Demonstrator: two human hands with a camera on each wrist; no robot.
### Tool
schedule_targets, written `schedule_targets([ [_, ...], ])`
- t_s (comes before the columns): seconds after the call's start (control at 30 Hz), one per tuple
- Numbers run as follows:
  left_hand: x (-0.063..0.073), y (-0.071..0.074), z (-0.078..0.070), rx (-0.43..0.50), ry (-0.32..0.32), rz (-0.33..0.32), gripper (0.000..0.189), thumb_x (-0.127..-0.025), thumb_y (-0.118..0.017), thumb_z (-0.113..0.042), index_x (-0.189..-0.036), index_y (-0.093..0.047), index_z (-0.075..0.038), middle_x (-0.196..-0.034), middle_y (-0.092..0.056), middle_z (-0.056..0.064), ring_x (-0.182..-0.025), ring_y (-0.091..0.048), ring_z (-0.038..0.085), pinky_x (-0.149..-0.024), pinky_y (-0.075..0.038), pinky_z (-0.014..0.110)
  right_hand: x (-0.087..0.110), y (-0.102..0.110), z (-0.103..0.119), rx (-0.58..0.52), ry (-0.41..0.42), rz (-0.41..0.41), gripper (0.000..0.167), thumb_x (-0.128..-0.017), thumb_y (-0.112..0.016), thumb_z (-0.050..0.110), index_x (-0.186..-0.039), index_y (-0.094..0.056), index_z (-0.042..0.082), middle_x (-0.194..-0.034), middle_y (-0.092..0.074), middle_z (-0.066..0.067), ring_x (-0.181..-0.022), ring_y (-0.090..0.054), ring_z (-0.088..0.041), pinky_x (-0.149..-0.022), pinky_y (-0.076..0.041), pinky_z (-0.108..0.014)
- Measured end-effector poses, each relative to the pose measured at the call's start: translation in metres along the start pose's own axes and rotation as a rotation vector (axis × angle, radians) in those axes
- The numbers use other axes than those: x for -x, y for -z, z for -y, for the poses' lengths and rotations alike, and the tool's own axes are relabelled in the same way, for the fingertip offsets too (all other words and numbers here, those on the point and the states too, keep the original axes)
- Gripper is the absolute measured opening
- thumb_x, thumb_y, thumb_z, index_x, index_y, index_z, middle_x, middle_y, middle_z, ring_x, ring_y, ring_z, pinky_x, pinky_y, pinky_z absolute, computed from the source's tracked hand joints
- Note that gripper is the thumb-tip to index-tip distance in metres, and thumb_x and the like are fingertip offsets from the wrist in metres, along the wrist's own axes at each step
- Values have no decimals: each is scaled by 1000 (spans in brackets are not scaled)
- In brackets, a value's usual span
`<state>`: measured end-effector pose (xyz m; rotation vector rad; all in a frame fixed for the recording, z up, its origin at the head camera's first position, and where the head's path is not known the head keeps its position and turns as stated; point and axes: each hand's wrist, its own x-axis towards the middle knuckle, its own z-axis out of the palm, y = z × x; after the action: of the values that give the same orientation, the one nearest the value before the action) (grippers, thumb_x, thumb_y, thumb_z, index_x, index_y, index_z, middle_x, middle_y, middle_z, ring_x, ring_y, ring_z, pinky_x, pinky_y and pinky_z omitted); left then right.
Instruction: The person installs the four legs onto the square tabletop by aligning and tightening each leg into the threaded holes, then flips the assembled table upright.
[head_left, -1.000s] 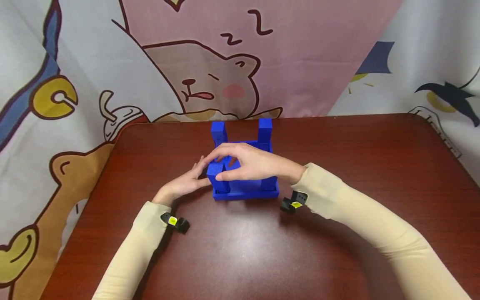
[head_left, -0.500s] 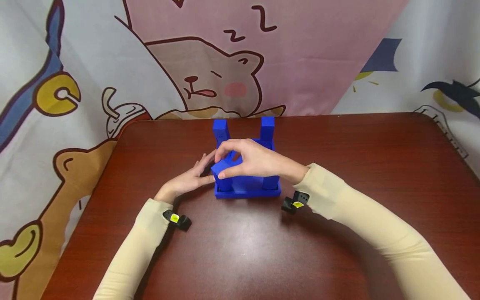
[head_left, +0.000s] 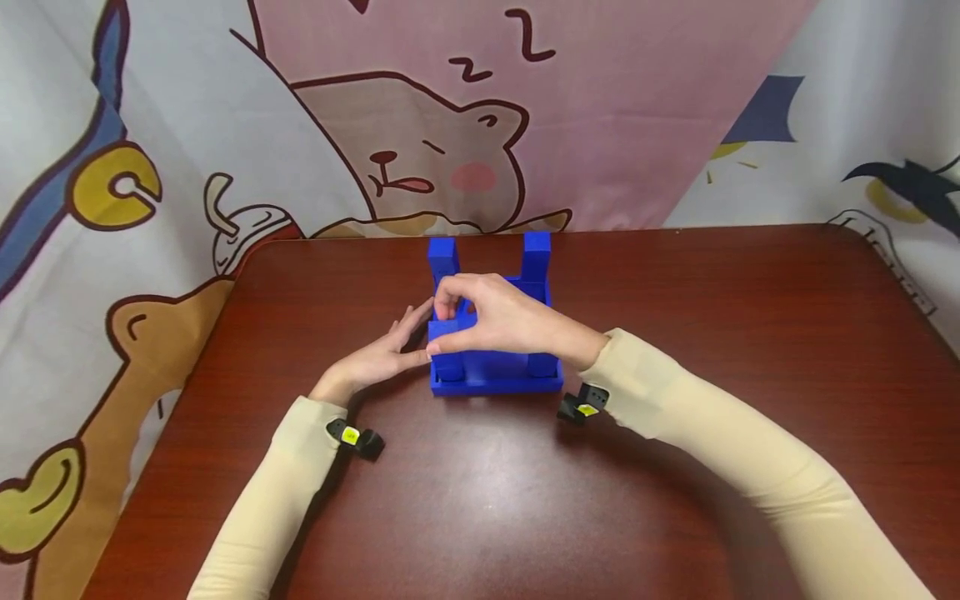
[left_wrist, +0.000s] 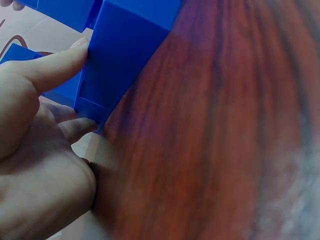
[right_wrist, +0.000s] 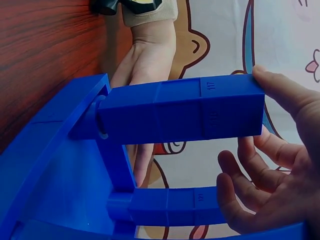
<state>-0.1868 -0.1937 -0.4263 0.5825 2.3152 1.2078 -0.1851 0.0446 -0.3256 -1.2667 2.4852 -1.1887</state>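
Observation:
A blue piece like a small upside-down table lies on the table, with a shallow rimmed base [head_left: 497, 387] and several square legs standing up. My right hand [head_left: 512, 318] pinches the top of the front left leg [right_wrist: 182, 112] between thumb and fingers. That leg is upright, its round lower end at the base's corner; a narrow groove shows there in the right wrist view. Against the left outer side of the base my left hand [head_left: 375, 360] rests with straight fingers. Its thumb [left_wrist: 65, 62] touches the leg's edge in the left wrist view.
Two back legs, the left one [head_left: 443, 255] and the right one [head_left: 536, 254], rise at the far side of the base. Brown wooden tabletop [head_left: 480, 492] surrounds the piece. A printed cartoon curtain [head_left: 615, 117] hangs behind the table.
The front left leg has turned in my right hand; its top went from angled to square with the base. My right fingers shifted on it. The left hand stays at the side.

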Motion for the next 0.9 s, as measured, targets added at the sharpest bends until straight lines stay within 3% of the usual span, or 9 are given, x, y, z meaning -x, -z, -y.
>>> schedule_targets([
  [0.27,-1,-1,3,-5,-90,-3,77,-98,-57,-21,-157,-7,-16,-161,-5,8,-143,17,32,-110,13,53,-1,7,2,-21,-2,78,35,-80,-80,32,-99,-60,10,-95,-62,1,-91,-56,-12,-81,-48,-34],
  [0.53,-1,-1,2,-2,-68,-7,79,-97,-59,-22,-155,-9,-6,-160,-4,13,-143,18,27,-111,14,49,0,18,3,-107,81,354,53,-89,-71,19,-137,-49,10,-136,-50,-3,-118,-49,-13,-89,-49,-36],
  [0.7,-2,-2,3,10,-68,-12,78,-97,-59,-22,-155,-11,-6,-160,-3,13,-143,19,27,-111,14,48,-1,21,0,-139,149,432,52,-91,-61,7,-140,-47,8,-141,-46,-2,-125,-44,-13,-93,-46,-38],
  [0.9,-3,-2,4,7,-102,-13,81,-97,-60,-23,-156,-8,-9,-161,-4,10,-143,17,31,-111,13,50,-2,22,-6,-201,159,457,50,-90,-58,3,-139,-48,4,-142,-46,-7,-128,-42,-16,-95,-46,-40],
])
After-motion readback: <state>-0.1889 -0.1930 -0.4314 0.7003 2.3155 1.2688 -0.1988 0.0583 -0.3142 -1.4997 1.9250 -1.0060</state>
